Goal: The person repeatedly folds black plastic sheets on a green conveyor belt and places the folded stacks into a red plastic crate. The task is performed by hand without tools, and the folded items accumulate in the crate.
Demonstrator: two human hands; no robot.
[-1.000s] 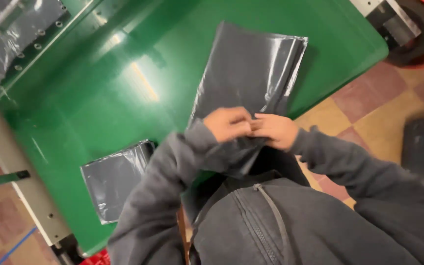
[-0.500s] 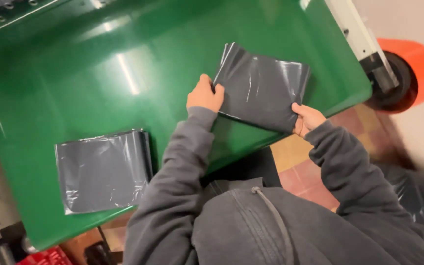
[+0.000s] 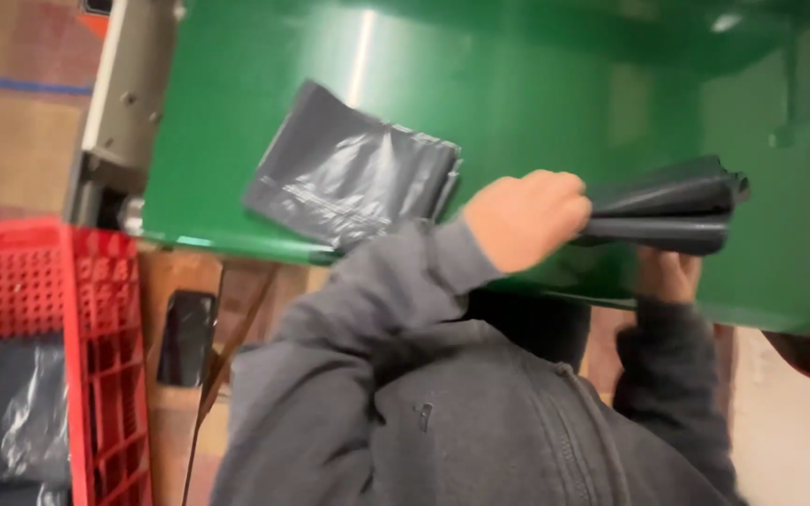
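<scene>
Head view: left hand (image 3: 525, 218) and right hand (image 3: 667, 275), each grip closed on the folded dark bag (image 3: 663, 213), left above, right beneath.

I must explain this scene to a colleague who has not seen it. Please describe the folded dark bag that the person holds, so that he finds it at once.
Start at the green table. Above its near right part, the left hand and the right hand hold a folded dark grey plastic bag, lifted off the surface. The other grey bag lies flat on the table to the left, touched by no hand.
</scene>
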